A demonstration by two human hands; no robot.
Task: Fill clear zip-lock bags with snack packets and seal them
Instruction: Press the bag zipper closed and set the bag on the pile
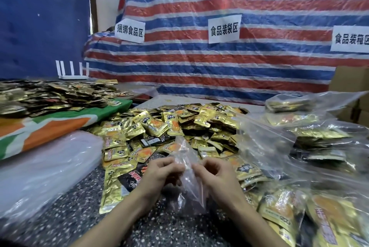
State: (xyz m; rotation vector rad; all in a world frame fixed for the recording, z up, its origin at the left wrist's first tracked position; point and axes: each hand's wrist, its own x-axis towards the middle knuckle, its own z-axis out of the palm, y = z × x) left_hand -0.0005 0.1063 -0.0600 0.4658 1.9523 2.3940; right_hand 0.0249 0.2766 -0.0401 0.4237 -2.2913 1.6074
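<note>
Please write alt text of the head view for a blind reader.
The left hand and the right hand pinch the top of a clear zip-lock bag, seemingly empty, over a speckled table, before a heap of gold snack packets. Filled clear bags lie at the right; a striped tarpaulin with paper signs hangs behind.

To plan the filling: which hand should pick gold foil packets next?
Probably the left hand: loose gold foil snack packets lie uncovered beside it; filled clear plastic bags crowd the right hand. Both hold the empty clear bag.
</note>
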